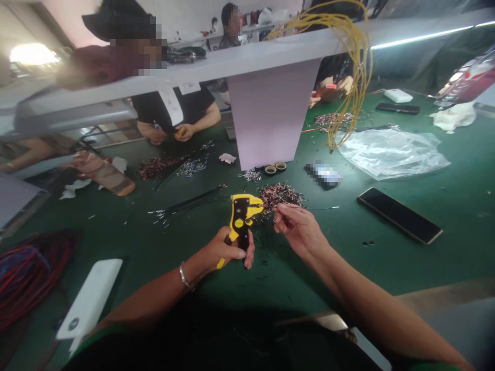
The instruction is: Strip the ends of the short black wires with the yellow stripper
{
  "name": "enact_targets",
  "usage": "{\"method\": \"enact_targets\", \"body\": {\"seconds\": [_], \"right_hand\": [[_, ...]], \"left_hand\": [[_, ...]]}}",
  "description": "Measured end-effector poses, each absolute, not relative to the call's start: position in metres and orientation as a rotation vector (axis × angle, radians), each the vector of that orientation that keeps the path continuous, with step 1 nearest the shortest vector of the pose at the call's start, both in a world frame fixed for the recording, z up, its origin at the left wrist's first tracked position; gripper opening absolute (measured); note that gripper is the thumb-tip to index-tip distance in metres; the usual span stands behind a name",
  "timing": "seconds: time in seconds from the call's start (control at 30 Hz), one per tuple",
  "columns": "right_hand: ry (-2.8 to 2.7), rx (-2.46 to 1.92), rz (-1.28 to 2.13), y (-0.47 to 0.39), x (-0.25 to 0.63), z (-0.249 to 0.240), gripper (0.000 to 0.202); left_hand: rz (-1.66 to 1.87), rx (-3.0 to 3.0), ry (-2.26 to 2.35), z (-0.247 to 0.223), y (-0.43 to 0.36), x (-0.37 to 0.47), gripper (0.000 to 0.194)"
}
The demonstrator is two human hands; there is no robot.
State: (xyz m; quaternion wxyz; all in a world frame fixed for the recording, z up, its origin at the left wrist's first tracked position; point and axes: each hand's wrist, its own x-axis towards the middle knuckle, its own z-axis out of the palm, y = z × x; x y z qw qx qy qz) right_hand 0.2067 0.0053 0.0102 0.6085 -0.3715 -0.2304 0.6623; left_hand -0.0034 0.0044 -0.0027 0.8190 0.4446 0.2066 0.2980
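My left hand (235, 248) is wrapped round the handles of a yellow and black wire stripper (240, 214), whose jaws point right. My right hand (296, 224) pinches a thin dark wire (323, 208) close to the jaws; its pale, shiny end sticks out to the right. Whether the wire's near end is inside the jaws is too small to tell. Behind both hands lies a heap of small dark and copper-coloured pieces (280, 193). A bundle of dark wires (193, 201) with light tips is left of the stripper.
Tape rolls (275, 168) stand behind the heap, near a panel (270, 113). A black phone (400, 214) and clear plastic bag (390, 152) lie right. A white power bank (91, 296) and red-blue wire coil (31, 278) are left. Co-workers sit across the green table.
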Motion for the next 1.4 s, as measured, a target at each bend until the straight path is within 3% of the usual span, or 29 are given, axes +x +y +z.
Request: {"method": "enact_targets", "body": {"seconds": [1.4], "right_hand": [[-0.509, -0.854, 1.508, 0.0061, 0.2058, 0.0090, 0.018]], "left_hand": [[0.655, 0.966, 0.473, -0.0053, 0.0047, -0.0040, 0.028]]}}
